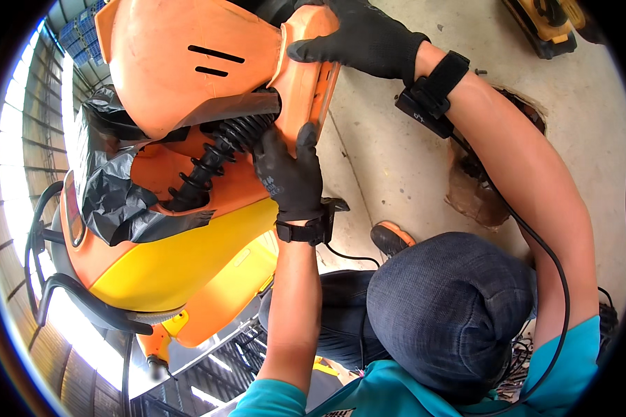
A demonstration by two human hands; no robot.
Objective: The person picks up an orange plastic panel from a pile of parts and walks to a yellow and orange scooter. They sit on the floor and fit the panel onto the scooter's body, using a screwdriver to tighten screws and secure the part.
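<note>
As the black-gloved right hand (368, 42) clasps the upper end of a smooth, molded orange arm (300, 104), the left hand (290, 174) grips its lower part between thumb and fingers, a ridged black coil spring (209, 164) and crinkled black sheeting (115, 194) to that hand's left.

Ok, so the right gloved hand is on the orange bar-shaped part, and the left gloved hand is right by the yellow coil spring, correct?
Not quite: the coil spring is black, not yellow, as the head view shows. The rest stands: the right gloved hand is on the orange bar-shaped part, and the left gloved hand is right by the spring.
</note>
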